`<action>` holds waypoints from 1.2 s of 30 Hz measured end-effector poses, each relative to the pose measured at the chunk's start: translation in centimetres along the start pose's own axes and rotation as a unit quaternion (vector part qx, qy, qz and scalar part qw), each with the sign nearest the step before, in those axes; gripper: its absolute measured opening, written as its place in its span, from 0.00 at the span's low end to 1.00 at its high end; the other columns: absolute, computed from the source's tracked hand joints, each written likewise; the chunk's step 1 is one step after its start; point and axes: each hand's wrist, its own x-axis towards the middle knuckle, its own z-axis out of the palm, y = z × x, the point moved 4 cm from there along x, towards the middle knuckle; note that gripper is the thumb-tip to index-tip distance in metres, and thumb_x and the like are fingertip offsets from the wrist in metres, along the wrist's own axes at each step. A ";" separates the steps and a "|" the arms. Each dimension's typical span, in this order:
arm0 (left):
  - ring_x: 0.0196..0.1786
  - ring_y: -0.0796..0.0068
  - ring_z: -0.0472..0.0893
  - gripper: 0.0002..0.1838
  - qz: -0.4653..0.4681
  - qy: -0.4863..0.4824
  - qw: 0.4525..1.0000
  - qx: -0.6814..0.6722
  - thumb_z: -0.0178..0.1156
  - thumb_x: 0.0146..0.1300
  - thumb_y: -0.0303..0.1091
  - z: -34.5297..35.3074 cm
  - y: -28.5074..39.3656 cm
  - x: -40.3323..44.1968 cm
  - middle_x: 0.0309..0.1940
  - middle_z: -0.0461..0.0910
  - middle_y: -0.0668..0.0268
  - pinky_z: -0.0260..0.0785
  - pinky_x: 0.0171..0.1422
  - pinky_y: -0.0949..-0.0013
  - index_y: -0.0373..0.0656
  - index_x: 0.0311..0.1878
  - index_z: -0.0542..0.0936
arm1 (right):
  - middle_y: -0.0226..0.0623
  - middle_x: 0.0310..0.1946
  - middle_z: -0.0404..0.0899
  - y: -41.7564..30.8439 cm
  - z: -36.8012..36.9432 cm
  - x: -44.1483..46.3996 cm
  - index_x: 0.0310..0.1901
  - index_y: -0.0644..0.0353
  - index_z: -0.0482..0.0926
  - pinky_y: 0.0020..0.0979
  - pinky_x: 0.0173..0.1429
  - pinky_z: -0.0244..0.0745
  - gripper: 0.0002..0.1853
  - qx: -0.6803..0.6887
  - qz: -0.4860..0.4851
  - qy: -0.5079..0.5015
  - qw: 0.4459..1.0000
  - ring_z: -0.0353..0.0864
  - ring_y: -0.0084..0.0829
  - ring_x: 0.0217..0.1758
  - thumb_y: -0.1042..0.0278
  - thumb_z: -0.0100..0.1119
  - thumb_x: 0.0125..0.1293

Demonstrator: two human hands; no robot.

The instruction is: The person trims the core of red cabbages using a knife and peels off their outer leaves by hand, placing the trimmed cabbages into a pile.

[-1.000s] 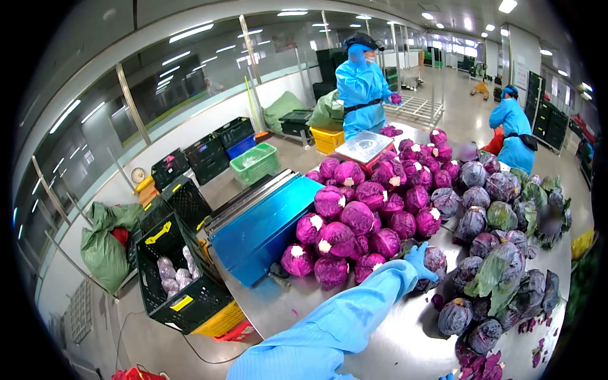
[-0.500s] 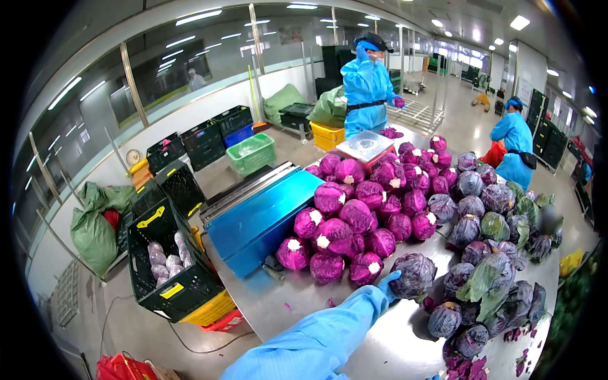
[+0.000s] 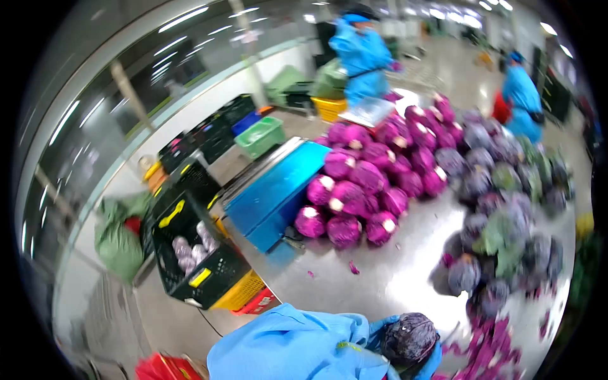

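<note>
A dark, untrimmed red cabbage [image 3: 408, 337] is held low at the table's front edge. My left hand [image 3: 378, 330], in a blue glove, is closed on its left side. My right hand [image 3: 434, 362], also blue-gloved, wraps round its lower right side; most of its fingers are hidden. Loose purple leaves [image 3: 487, 345] lie on the table just right of my hands. Beyond them is a heap of untrimmed red cabbages [image 3: 465, 273], some with green outer leaves. Peeled, bright purple cabbages [image 3: 345, 197] with pale cut stems are piled farther back.
The steel table [image 3: 405, 272] bears a blue-covered machine [image 3: 272, 196] and a scale [image 3: 368, 113]. A black crate [image 3: 209, 278] with wrapped cabbages stands left, a green basket [image 3: 261, 137] behind. Two co-workers in blue gowns, one person [image 3: 361, 57] and another person [image 3: 522, 101], stand farther back.
My left hand has brought the dark cabbage from beside the heap toward me, down to the front edge. My right hand now shows against it. The view has shifted and blurred.
</note>
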 end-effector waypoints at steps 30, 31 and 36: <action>0.69 0.35 0.59 0.59 0.147 -0.058 0.250 0.955 0.79 0.34 0.56 14.7 -1.3 -1.3 0.69 0.55 0.38 0.54 0.71 0.43 0.42 0.71 0.62 | 0.48 0.50 0.74 -7.7 -6.1 -12.5 0.71 0.61 0.61 0.36 0.61 0.69 0.34 -0.513 -0.263 0.360 0.734 0.75 0.45 0.55 0.74 0.59 0.62; 0.69 0.34 0.59 0.62 0.131 -0.033 0.263 0.955 0.79 0.34 0.57 14.7 -1.4 -1.0 0.70 0.54 0.38 0.53 0.71 0.42 0.40 0.72 0.59 | 0.48 0.51 0.75 -6.7 -3.3 -12.1 0.70 0.59 0.62 0.37 0.59 0.72 0.32 -0.453 -0.281 0.286 0.797 0.77 0.45 0.54 0.72 0.58 0.63; 0.70 0.33 0.58 0.69 0.085 0.038 0.227 0.970 0.79 0.29 0.58 14.7 -0.7 0.5 0.69 0.55 0.38 0.51 0.72 0.41 0.33 0.72 0.53 | 0.43 0.44 0.80 1.7 3.6 -10.3 0.62 0.49 0.71 0.43 0.36 0.80 0.22 -0.419 -0.171 0.197 0.870 0.83 0.46 0.33 0.60 0.54 0.67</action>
